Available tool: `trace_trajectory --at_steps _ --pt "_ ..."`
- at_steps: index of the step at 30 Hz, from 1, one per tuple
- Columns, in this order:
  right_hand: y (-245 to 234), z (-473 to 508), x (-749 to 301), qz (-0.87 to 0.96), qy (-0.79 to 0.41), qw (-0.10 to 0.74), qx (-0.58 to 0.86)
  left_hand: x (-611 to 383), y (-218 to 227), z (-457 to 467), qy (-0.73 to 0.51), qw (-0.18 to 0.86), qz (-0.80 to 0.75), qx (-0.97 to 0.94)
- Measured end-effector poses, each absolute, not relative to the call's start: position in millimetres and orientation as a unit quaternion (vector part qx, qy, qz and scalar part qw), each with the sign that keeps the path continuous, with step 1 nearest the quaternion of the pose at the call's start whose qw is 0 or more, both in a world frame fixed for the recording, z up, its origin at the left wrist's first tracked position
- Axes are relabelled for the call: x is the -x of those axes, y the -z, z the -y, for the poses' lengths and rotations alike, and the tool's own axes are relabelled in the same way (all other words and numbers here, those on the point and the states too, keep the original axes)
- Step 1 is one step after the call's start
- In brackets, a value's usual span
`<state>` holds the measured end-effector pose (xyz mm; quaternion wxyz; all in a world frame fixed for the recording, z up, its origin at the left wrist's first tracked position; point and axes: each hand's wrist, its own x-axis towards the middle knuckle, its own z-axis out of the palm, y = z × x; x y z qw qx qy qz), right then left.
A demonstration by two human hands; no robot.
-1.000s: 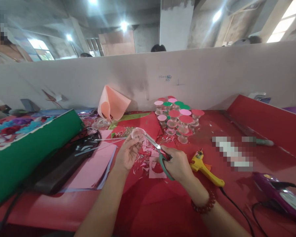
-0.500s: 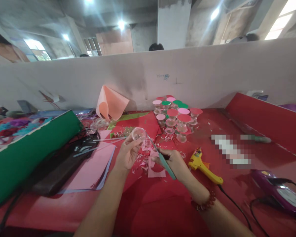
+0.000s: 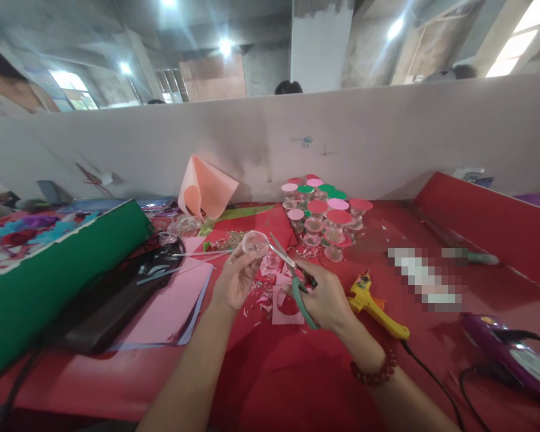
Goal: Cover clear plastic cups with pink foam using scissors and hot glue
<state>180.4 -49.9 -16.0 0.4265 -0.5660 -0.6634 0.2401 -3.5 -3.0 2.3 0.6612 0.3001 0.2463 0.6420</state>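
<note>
A small clear plastic cup (image 3: pixel 255 240) with a pinkish rim is pinched in the fingers of my left hand (image 3: pixel 234 281). My right hand (image 3: pixel 326 294) grips green-handled scissors (image 3: pixel 300 294), whose blades are parted and point up beside the cup's right edge. Under my hands lie a pink paper piece with a round cut-out (image 3: pixel 281 316) and scattered pink scraps (image 3: pixel 263 298). Beyond the scissors stand several clear cups topped with red, pink and green discs (image 3: pixel 337 217).
A yellow glue gun (image 3: pixel 382 318) with a black cord lies right of my right hand. Pink paper sheets (image 3: pixel 171 309) and a black bag (image 3: pixel 112 306) are at left, beside a green board (image 3: pixel 63 276). A purple device (image 3: pixel 510 351) sits at far right.
The scissors' blades have parted, and my right hand has turned slightly around the handles. The left hand keeps the cup in nearly the same place, tilted a little differently.
</note>
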Motion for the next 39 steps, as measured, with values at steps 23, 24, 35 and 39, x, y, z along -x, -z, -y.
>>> trace_trajectory --at_steps 23,24,35,39 --pt "14.2 49.9 -176.2 0.617 -0.443 0.431 0.488 5.1 -6.9 3.2 -0.620 0.680 -0.294 -0.259" --pt "13.6 49.2 -176.3 0.607 -0.473 0.434 0.468 5.6 -7.2 3.1 -0.617 0.684 -0.293 -0.255" --pt "2.5 57.0 -178.9 0.433 -0.699 0.403 0.402 11.8 -9.7 3.9 -0.591 0.725 -0.292 -0.202" --pt "-0.1 57.2 -176.3 0.418 -0.705 0.404 0.407 13.1 -6.2 2.6 -0.594 0.723 -0.281 -0.215"
